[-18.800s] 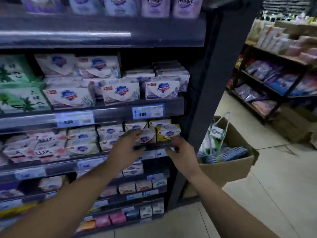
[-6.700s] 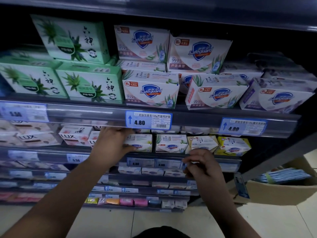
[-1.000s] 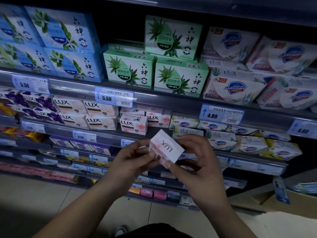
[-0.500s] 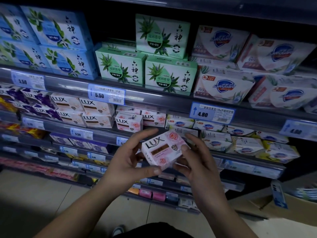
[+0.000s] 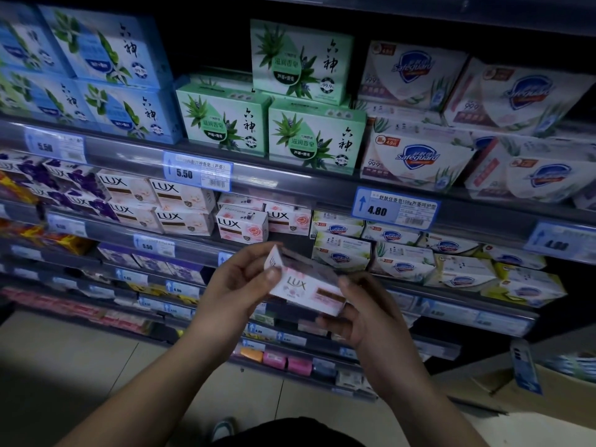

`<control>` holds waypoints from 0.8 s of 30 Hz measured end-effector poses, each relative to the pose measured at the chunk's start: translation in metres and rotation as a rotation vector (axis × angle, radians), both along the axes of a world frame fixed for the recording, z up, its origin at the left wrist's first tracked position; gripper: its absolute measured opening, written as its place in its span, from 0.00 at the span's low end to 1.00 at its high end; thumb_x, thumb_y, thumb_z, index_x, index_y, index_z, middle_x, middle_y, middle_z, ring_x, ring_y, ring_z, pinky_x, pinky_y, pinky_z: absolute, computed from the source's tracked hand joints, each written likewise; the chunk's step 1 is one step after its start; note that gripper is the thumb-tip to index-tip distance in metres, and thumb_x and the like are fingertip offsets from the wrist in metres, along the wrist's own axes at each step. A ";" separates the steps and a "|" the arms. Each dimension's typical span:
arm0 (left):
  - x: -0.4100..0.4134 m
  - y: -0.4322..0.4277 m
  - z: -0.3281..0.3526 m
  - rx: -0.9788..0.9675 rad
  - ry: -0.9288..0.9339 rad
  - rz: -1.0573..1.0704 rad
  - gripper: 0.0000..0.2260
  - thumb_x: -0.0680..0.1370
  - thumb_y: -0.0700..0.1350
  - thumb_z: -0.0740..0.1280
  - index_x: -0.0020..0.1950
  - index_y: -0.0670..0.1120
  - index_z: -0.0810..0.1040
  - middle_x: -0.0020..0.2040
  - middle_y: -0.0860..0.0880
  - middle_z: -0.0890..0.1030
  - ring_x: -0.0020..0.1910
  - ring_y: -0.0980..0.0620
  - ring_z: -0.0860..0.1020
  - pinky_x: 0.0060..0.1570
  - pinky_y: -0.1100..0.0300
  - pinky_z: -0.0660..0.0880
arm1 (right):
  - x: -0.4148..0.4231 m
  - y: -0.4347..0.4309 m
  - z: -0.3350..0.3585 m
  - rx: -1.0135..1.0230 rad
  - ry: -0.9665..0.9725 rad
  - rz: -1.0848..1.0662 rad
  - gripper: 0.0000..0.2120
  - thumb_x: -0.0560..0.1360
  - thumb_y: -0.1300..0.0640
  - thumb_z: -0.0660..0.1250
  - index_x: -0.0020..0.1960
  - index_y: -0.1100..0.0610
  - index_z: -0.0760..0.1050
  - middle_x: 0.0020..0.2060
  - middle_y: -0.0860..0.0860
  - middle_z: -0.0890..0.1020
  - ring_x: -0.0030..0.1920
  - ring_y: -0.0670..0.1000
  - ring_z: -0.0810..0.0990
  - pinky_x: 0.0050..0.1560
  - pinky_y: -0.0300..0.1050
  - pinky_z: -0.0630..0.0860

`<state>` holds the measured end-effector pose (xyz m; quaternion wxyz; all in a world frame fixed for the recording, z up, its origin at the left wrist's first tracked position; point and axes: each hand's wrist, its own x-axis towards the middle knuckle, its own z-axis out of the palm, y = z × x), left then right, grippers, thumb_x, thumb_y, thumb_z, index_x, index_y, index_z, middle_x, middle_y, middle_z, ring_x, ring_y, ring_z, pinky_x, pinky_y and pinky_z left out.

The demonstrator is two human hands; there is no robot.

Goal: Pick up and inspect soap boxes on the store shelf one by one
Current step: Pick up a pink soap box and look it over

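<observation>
I hold a pink and white Lux soap box (image 5: pixel 303 287) in front of the shelf, below the Lux row. My left hand (image 5: pixel 240 285) pinches its left end, thumb on the front face and fingers over the top. My right hand (image 5: pixel 361 309) grips its right end from below and behind. The box lies tilted, its Lux face turned up toward me. More pink Lux boxes (image 5: pixel 242 225) stand on the shelf just above my hands.
Green aloe soap boxes (image 5: pixel 314 137), blue boxes (image 5: pixel 109 75) and Safeguard boxes (image 5: pixel 416 156) fill the upper shelf. Small Safeguard boxes (image 5: pixel 400 262) sit at the right of my hands. A price rail (image 5: pixel 290 185) runs across. A cardboard carton (image 5: pixel 554 385) stands on the floor at lower right.
The Lux box has been turned in my hands: its face showed upside down, then angled, and now lies flatter and lower. The view has drifted slightly.
</observation>
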<state>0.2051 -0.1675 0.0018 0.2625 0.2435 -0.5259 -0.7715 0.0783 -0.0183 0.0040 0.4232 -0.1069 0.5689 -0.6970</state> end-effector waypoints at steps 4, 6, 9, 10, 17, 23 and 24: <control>-0.001 0.004 0.005 -0.171 0.055 -0.030 0.28 0.63 0.43 0.78 0.63 0.46 0.78 0.57 0.45 0.85 0.58 0.49 0.83 0.50 0.55 0.81 | -0.003 0.001 0.000 -0.026 -0.115 0.037 0.03 0.78 0.67 0.65 0.50 0.62 0.72 0.53 0.63 0.85 0.49 0.62 0.86 0.52 0.55 0.82; -0.004 0.007 0.008 -0.269 0.050 -0.060 0.31 0.63 0.42 0.78 0.65 0.43 0.75 0.60 0.47 0.84 0.59 0.49 0.83 0.50 0.57 0.81 | -0.001 -0.001 -0.001 -0.032 -0.146 0.059 0.07 0.78 0.71 0.63 0.52 0.62 0.71 0.51 0.62 0.87 0.51 0.60 0.87 0.54 0.54 0.81; -0.005 0.009 0.004 -0.342 0.026 -0.053 0.29 0.66 0.44 0.78 0.65 0.46 0.75 0.62 0.49 0.84 0.60 0.47 0.82 0.54 0.56 0.80 | -0.001 -0.002 -0.007 -0.016 -0.129 0.026 0.08 0.77 0.72 0.63 0.54 0.65 0.72 0.51 0.61 0.87 0.53 0.60 0.86 0.55 0.54 0.81; -0.004 0.008 0.002 -0.354 0.006 -0.035 0.27 0.67 0.46 0.78 0.65 0.48 0.75 0.61 0.49 0.84 0.60 0.47 0.82 0.55 0.55 0.80 | -0.002 -0.002 -0.009 -0.006 -0.108 0.003 0.07 0.77 0.71 0.64 0.55 0.66 0.73 0.52 0.60 0.87 0.54 0.60 0.86 0.56 0.53 0.81; 0.003 -0.010 -0.025 -0.438 -0.241 0.060 0.21 0.73 0.51 0.74 0.65 0.54 0.78 0.56 0.51 0.85 0.58 0.51 0.83 0.53 0.48 0.83 | -0.001 -0.010 -0.023 0.111 0.274 -0.036 0.11 0.78 0.65 0.69 0.55 0.52 0.77 0.54 0.45 0.85 0.55 0.48 0.85 0.50 0.45 0.82; 0.006 -0.045 -0.030 -0.444 -0.308 0.128 0.17 0.74 0.40 0.76 0.61 0.53 0.81 0.54 0.53 0.86 0.55 0.51 0.84 0.47 0.55 0.82 | -0.001 -0.028 -0.027 0.156 0.505 0.064 0.18 0.79 0.61 0.69 0.64 0.43 0.77 0.61 0.37 0.79 0.61 0.32 0.76 0.52 0.28 0.76; 0.004 -0.050 -0.032 -0.461 -0.330 0.159 0.18 0.74 0.41 0.76 0.62 0.54 0.81 0.53 0.54 0.86 0.54 0.53 0.84 0.47 0.56 0.82 | -0.002 -0.031 -0.027 0.171 0.521 0.088 0.20 0.79 0.61 0.68 0.66 0.42 0.76 0.62 0.36 0.78 0.60 0.30 0.74 0.50 0.24 0.74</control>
